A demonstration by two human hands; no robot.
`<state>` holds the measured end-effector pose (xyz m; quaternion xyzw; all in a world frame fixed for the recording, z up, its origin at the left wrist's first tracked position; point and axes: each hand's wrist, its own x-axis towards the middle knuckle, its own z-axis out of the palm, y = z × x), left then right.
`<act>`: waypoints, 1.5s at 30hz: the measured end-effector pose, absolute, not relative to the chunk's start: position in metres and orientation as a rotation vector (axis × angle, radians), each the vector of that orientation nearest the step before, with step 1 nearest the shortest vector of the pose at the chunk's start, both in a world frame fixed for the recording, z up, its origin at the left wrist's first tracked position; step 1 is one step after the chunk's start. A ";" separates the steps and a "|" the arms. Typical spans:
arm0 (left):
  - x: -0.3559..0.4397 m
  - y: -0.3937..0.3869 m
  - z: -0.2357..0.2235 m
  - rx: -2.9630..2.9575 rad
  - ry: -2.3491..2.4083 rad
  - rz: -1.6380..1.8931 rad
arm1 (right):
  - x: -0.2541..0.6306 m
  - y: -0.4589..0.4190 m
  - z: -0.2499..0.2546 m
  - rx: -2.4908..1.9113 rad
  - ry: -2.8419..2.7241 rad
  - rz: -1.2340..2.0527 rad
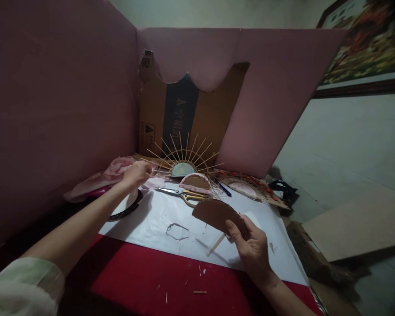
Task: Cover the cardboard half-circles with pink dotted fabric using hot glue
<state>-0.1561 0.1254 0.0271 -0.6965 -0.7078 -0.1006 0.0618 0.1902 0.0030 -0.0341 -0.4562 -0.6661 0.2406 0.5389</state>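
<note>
My right hand (253,245) grips a half-round piece of brown cardboard (213,213), thumb on its face and fingers behind. A pale thin stick (215,244) shows below the cardboard; whether the hand holds it too is unclear. My left hand (138,173) is stretched to the back left beside crumpled pink fabric (120,166), its fingers curled together and what they hold hidden. Just right of it stands a fan frame of spread thin sticks (183,151) with a pale blue half-round base (183,170). Before that lies a half-round cardboard piece edged in pink (195,181).
Gold-handled scissors (189,196) lie on the white sheet (141,232), near a blue pen (224,188). A second, decorated fan (250,188) is at the back right. Torn cardboard (213,114) leans against the pink panel (250,123). Scraps dot the red cloth (134,276).
</note>
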 end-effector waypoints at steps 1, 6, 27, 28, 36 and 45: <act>-0.159 0.126 0.030 -2.136 -2.105 -0.275 | 0.192 0.004 -0.034 -1.092 -1.566 0.578; -0.157 0.126 0.017 -2.279 -1.957 -0.145 | 0.196 0.004 -0.033 -1.106 -1.553 0.558; -0.169 0.123 -0.003 -2.336 -1.942 -0.295 | 0.196 0.005 -0.034 -1.091 -1.734 0.188; -0.169 0.123 -0.006 -2.326 -1.952 -0.301 | 0.196 0.005 -0.034 -1.088 -1.738 0.181; -0.186 0.136 0.024 -2.226 -2.119 -0.449 | 0.197 0.003 -0.035 -1.067 -1.748 0.173; -0.166 0.116 -0.007 -2.481 -2.065 -0.496 | 0.192 0.000 -0.036 -0.996 -1.791 0.011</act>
